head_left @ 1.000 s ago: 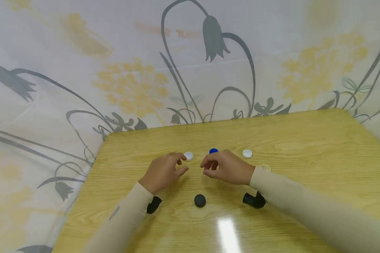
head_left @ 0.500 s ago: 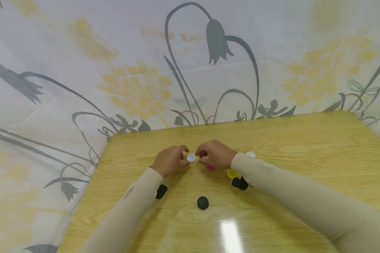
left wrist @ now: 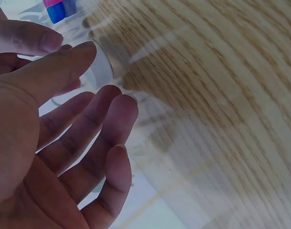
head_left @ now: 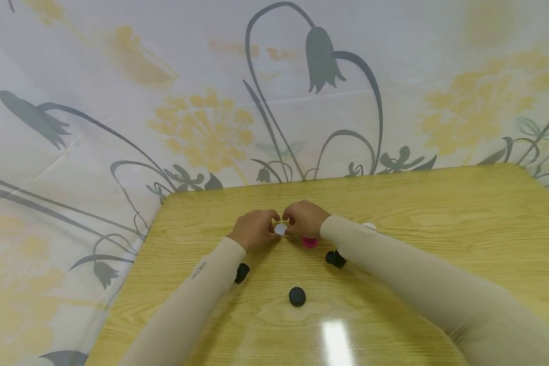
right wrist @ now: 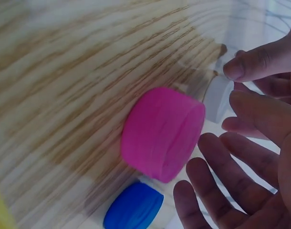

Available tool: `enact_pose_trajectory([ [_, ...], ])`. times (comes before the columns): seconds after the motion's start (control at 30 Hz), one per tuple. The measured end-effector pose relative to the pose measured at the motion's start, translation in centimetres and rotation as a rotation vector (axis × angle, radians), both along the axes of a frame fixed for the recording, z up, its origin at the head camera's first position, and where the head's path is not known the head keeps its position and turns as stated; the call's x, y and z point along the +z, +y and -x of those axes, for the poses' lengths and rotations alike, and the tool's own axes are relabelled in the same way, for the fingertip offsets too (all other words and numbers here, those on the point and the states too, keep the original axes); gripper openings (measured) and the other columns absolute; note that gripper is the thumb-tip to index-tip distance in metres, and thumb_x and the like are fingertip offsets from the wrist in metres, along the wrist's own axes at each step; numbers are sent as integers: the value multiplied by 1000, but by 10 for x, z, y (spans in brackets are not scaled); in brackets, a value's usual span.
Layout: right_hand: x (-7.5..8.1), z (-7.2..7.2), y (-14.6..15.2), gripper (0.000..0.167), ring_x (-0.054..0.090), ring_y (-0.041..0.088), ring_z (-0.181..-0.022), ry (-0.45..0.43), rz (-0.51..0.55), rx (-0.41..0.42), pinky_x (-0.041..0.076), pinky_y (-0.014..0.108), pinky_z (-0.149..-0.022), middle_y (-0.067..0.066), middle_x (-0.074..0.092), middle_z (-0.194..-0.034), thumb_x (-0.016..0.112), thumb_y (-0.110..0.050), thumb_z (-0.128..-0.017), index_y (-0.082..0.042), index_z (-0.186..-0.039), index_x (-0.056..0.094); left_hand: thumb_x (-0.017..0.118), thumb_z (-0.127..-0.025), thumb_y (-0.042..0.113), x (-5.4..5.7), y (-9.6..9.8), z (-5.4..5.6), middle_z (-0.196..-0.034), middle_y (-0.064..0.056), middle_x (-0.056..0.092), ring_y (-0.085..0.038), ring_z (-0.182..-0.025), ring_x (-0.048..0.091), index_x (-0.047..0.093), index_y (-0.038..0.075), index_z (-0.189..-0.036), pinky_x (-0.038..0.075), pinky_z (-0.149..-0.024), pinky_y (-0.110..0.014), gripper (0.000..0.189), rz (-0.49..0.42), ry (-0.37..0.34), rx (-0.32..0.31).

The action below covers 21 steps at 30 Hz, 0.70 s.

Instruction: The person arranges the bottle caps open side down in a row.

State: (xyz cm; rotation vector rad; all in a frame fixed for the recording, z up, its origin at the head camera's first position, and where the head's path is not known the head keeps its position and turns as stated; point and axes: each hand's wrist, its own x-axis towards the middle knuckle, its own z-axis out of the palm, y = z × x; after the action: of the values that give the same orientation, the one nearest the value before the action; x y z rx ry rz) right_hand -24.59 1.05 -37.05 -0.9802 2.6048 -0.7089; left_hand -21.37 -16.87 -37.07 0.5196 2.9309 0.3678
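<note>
Small dark lettering [head_left: 199, 270] on the left sleeve [head_left: 183, 302], illegible.

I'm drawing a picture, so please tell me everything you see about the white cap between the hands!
The white cap is round, plastic-looking and finely ridged on its side. It lies flat on the table, between the left hand and right hand. Both reach its edge, but whether they grip it is unclear.
</note>
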Motion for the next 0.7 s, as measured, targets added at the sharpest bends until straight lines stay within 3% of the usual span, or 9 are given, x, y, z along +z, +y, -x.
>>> enact_pose_trajectory([
  [0.3, -12, 8, -6, 34, 70, 19, -89, -8, -25, -16, 57, 38, -88, 11, 75, -102, 73, -11, -88, 0, -119, 71, 78, -88, 23, -1, 3, 2, -102, -7, 76, -22, -93, 72, 72, 7, -114, 59, -80, -40, 32, -30, -20, 27],
  [0.5, -20, 14, -6, 15, 60, 12, -69, 15, 4, 5, 53, 30, -69, 2, 72, -81, 75, -12, -86, -5, -99, 76, 79, -88, 22, 1, 1, 1, -100, -7, 76, -22, -91, 72, 75, 8, -107, 59, -78, -39, 24, -42, -1, 26],
  [0.7, -22, 13, -7, 8, 62, 11, -72, 21, 13, 25, 52, 28, -69, 0, 72, -83, 77, -14, -86, -9, -93, 77, 78, -89, 22, 0, 0, 2, -98, -4, 75, -19, -89, 70, 76, 10, -103, 58, -78, -37, 19, -44, -5, 20],
])
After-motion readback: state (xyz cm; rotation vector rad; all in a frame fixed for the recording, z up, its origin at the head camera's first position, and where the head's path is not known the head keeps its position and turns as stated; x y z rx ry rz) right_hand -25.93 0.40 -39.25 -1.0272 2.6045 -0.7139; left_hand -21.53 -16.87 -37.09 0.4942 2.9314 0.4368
